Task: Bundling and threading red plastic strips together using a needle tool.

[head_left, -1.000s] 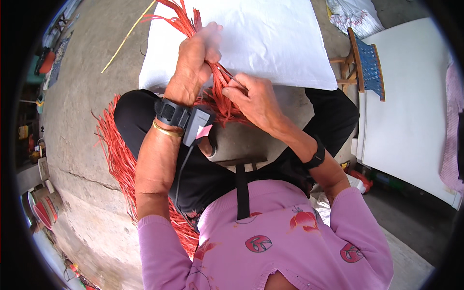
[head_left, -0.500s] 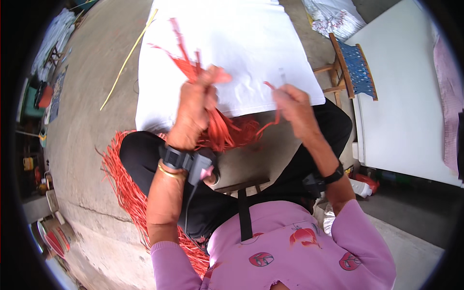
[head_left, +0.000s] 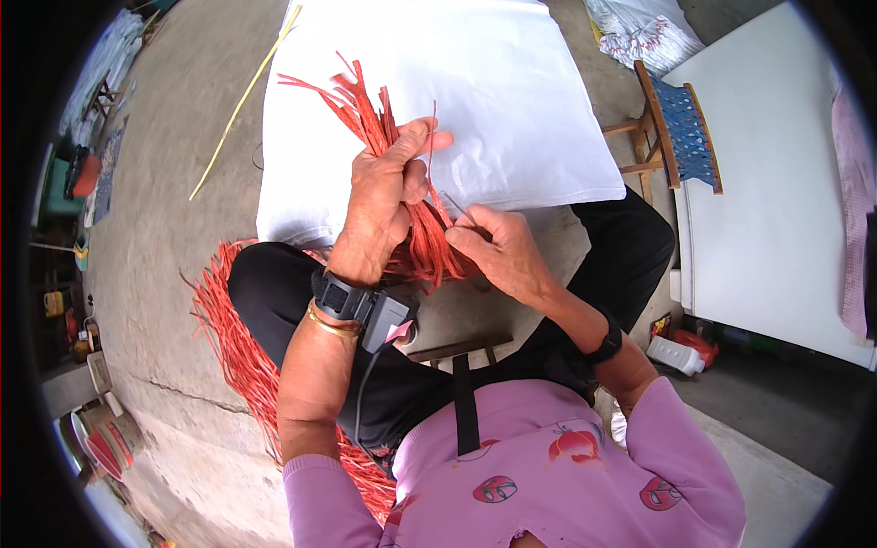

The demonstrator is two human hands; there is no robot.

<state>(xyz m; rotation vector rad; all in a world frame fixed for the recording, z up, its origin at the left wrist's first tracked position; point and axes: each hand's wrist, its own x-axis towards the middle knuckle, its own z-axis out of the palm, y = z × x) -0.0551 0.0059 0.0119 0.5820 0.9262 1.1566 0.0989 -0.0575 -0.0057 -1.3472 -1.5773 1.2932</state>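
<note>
The right grip [head_left: 507,254] has come back to the red strands [head_left: 429,245].

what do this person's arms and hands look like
Left hand and right hand are gloveless. Pink sleeves leave the forearms bare. The left wrist has a black strap, grey box, pink tag, cable and gold bangle; the right, a black band.

two hands [head_left: 379,190] [head_left: 509,253], one gripped red bundle [head_left: 426,239], two wristbands [head_left: 343,298] [head_left: 606,336], one bangle [head_left: 331,325]
</note>
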